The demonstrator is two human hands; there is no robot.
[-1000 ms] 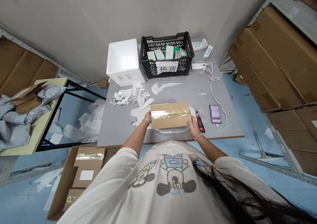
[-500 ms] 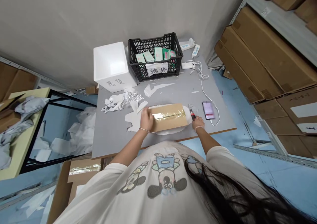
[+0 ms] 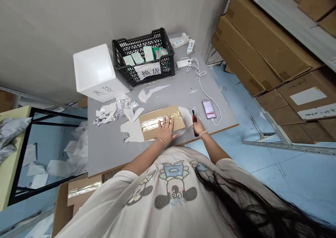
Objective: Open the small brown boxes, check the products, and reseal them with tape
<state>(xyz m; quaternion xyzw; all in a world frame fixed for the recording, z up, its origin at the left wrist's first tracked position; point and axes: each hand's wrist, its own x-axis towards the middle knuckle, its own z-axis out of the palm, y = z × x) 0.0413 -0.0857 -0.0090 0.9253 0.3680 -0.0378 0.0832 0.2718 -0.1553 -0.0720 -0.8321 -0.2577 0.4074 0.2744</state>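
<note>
My left hand (image 3: 165, 128) lies flat on a flat cardboard package (image 3: 160, 122), its fingers on the clear tape running along the top. My right hand (image 3: 198, 127) is beside the package's right end, gripping a black-and-red utility knife (image 3: 194, 123) upright. The blade is hidden. White paper scraps (image 3: 130, 131) lie under and around the package. A phone (image 3: 209, 109) with a blurred screen lies on the grey table (image 3: 168, 101) to the right, connected to a white cable (image 3: 203, 90).
A black plastic crate (image 3: 143, 57) with several small boxes and a white foam box (image 3: 93, 71) stand at the table's back. Crumpled foil (image 3: 115, 106) lies at the left. Stacked cardboard cartons (image 3: 262, 45) fill shelving on the right, and loose white paper lies on the floor at the left.
My right hand has picked up the utility knife from the table. My left hand has moved onto the package's top. The view has swung, shifting the table leftward in the frame.
</note>
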